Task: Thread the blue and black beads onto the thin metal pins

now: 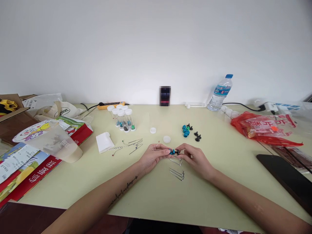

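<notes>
pinching a small teal piece [173, 151] between thumb and fingers, the left hand [157, 153] is nearly closed just above the bench [151, 195]. the right hand [192, 157] meets it from the other side, thumb and fingertips drawn together on a small black piece [177, 152] that sits end to end with the teal one. both pieces are between the two hands, near the middle of the bench; how they are joined is too small to tell. a thin rod with a reddish tip [159, 141] shows by the left hand, though i cannot tell whether it is gripped.

below the fingertips lie several bent metal rods [177, 174], and just beyond the hands a white cap [166, 139] lies flat. a clear tube stands on another white cap [153, 130] a little further back. past the right hand are a cluster of blue and green parts [186, 131] and some black screws [198, 137]. to the left, more thin rods [131, 143] are scattered beside a white packet [104, 142], with a group of white-capped clear tubes [122, 119] upright behind them. a water bottle [220, 94] leans against the wall [156, 48] at the back right.
</notes>
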### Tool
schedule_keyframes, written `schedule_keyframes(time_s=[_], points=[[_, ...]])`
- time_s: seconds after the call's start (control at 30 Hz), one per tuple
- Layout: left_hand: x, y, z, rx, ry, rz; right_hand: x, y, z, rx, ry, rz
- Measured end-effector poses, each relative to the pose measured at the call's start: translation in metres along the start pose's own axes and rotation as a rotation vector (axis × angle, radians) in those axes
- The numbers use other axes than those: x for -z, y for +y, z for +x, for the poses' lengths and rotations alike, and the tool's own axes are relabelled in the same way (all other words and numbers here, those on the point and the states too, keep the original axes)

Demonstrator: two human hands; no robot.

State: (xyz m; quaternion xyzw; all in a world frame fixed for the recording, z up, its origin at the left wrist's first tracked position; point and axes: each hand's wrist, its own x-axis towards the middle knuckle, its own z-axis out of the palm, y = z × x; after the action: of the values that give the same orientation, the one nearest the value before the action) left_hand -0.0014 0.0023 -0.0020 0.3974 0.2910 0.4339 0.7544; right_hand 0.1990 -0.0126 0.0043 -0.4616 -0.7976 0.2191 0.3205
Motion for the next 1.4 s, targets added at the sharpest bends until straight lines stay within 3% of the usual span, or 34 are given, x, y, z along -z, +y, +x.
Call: schedule_keyframes(time_s=[0.33, 0.57, 0.73, 0.93, 1.17, 1.4], points=[[-0.0004, -0.0015, -0.0009, 0.003, 0.003, 0.053, 0.0040, -0.0037, 0.0026, 0.023, -0.134, 0.022], [0.0015, -0.0008, 0.0002, -0.012, -0.002, 0.026, 0.0001, -0.0012, 0.0001, -0.016, -0.015, -0.020], [0.0024, -0.0021, 0.0000, -0.007, -0.030, 0.029, 0.0025, -0.0037, 0.0008, 0.016, -0.097, 0.001], [0.0028, -0.0017, 0.0006, -0.011, -0.018, 0.025, 0.0013, -0.0027, 0.0008, -0.026, -0.054, -0.015], [0.0034, -0.0038, 0.0010, 0.013, -0.037, 0.022, 0.0033, -0.0043, 0.0012, 0.021, -0.123, 0.022], [0.0049, -0.0031, 0.0017, -0.007, -0.032, 0.039, -0.0005, -0.0020, 0.0009, -0.039, -0.042, 0.002]])
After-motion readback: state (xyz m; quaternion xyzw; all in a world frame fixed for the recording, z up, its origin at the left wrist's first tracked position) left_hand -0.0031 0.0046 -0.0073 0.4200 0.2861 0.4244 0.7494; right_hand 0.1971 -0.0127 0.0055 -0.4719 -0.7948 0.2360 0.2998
